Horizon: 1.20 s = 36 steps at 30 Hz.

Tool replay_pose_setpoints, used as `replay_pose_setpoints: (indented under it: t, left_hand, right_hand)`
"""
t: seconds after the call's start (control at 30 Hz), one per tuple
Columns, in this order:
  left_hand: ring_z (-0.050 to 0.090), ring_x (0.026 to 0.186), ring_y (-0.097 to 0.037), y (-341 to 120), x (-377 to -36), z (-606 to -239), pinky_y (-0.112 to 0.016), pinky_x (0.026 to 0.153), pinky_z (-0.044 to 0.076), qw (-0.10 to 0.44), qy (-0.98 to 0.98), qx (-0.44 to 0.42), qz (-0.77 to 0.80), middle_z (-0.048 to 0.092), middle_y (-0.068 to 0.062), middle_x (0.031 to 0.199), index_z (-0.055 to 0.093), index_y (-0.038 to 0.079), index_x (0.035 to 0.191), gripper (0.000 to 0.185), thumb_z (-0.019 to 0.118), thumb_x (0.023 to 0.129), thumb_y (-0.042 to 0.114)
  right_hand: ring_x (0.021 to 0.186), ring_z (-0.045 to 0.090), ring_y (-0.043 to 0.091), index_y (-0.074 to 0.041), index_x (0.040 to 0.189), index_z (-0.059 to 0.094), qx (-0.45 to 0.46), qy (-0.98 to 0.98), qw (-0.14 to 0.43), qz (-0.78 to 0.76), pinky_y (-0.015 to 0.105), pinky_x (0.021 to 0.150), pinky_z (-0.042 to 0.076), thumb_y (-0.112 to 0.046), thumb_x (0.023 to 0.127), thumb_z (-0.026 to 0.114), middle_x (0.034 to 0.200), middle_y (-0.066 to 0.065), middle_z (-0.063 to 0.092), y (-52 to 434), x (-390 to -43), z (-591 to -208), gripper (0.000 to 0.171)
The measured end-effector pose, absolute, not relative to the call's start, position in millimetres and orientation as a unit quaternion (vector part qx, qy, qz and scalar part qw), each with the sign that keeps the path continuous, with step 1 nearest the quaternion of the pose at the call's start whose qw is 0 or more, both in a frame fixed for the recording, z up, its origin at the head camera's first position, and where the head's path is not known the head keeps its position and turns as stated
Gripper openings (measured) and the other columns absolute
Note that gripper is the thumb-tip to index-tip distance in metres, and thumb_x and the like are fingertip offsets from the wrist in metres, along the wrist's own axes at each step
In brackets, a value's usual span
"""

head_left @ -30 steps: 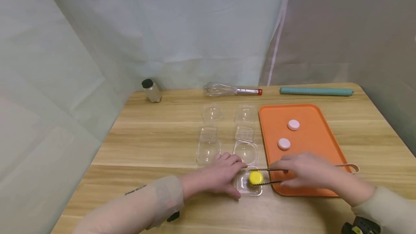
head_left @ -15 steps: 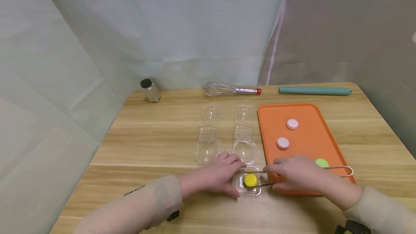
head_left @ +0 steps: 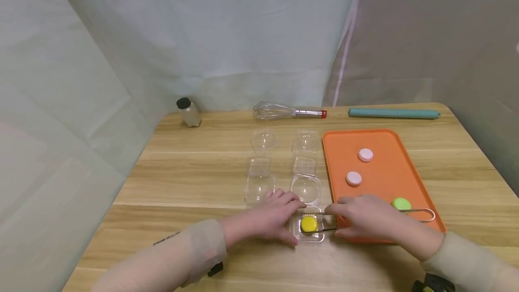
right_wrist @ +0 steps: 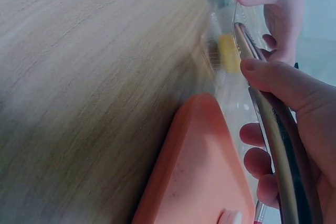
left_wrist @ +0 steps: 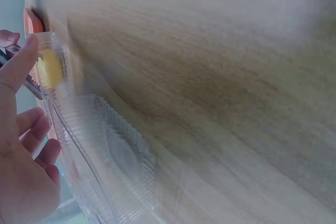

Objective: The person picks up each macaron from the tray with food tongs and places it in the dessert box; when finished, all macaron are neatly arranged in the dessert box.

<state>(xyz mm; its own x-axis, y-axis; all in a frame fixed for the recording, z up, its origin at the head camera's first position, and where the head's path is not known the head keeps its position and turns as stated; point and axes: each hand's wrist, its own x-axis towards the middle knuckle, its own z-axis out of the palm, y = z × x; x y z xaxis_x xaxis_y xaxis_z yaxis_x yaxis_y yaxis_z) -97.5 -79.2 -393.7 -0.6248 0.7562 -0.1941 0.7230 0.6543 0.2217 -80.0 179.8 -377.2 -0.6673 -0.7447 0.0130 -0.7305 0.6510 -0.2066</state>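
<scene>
A: Largest item first?
B: Wooden table, bearing all the rest. Next, orange tray on its right half, holding two pink macarons and one green macaron.

A: Items along the far edge?
B: Teal rolling pin, wire whisk with a red-tipped handle, and a small bottle with a black cap, all well apart from the hands.

A: Clear plastics?
B: Several empty clamshell boxes left of the tray, lids open. The nearest box lies just beside the tray's near left corner.

A: Hands?
B: Left hand rests on the nearest box from its left side, fingers gently bent and close together, thumb stretched along the box's front edge. Right hand lies over the tray's near edge, fingers and thumb pinching metal tongs.

A: Smallest item?
B: Yellow macaron, seated in the base of the nearest box, between the two hands. The tong tips stand at its right side; whether they grip it or merely touch it cannot be told.
</scene>
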Motion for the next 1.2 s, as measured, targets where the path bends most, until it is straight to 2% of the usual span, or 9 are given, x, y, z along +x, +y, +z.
replay_pose_setpoints:
  t: [0.33,0.67,0.8,0.9,1.03,1.2]
  left_hand:
    - [0.040,0.110,-0.014,-80.4,-98.0,-395.0,-0.031,0.092,0.031,0.136,0.899,0.411,0.064,0.044,0.005,0.132,0.043,0.020,0.138,0.089,0.074,0.065,0.061]
    - [0.039,0.109,-0.013,-80.7,-96.7,-396.1,-0.030,0.087,0.030,0.127,0.900,0.411,0.070,0.045,0.007,0.132,0.043,0.022,0.139,0.088,0.074,0.066,0.059]
    - [0.039,0.109,-0.014,-81.4,-95.8,-394.4,-0.031,0.088,0.030,0.125,0.903,0.404,0.074,0.045,0.007,0.133,0.042,0.022,0.140,0.088,0.074,0.066,0.059]
    - [0.040,0.113,-0.016,-85.0,-94.9,-392.2,-0.035,0.094,0.032,0.123,0.908,0.393,0.076,0.045,0.006,0.135,0.043,0.022,0.140,0.088,0.073,0.067,0.060]
    - [0.039,0.116,-0.018,-95.3,-94.4,-391.4,-0.040,0.097,0.031,0.117,0.914,0.377,0.092,0.045,0.005,0.135,0.044,0.022,0.139,0.087,0.074,0.066,0.060]
    - [0.040,0.114,-0.019,-112.1,-96.2,-391.9,-0.040,0.094,0.033,0.100,0.917,0.368,0.116,0.046,0.003,0.133,0.046,0.020,0.138,0.085,0.073,0.068,0.060]
  right_hand:
    - [0.053,0.036,0.002,-0.023,0.107,0.066,-0.404,0.908,0.042,-0.105,0.021,0.045,0.033,-0.041,0.071,0.076,0.074,-0.015,0.045,182.7,-81.1,-376.0,0.042]
    - [0.055,0.038,-0.001,-0.027,0.107,0.067,-0.387,0.912,0.031,-0.129,0.020,0.047,0.034,-0.037,0.073,0.073,0.076,-0.019,0.046,196.3,-79.6,-374.9,0.036]
    - [0.066,0.050,-0.002,-0.029,0.111,0.066,-0.373,0.915,0.059,-0.142,0.025,0.054,0.043,-0.044,0.079,0.070,0.087,-0.019,0.058,206.4,-82.0,-369.5,0.036]
    - [0.076,0.056,-0.001,-0.027,0.114,0.065,-0.375,0.911,0.077,-0.152,0.029,0.061,0.048,-0.048,0.080,0.068,0.099,-0.015,0.063,216.3,-85.3,-367.7,0.040]
    - [0.076,0.056,-0.002,-0.024,0.114,0.065,-0.384,0.907,0.064,-0.162,0.027,0.059,0.047,-0.047,0.081,0.069,0.102,-0.013,0.063,229.9,-88.9,-370.3,0.041]
    - [0.076,0.056,-0.002,-0.025,0.114,0.065,-0.375,0.910,0.047,-0.169,0.024,0.056,0.044,-0.044,0.080,0.071,0.104,-0.013,0.063,246.6,-91.5,-370.5,0.040]
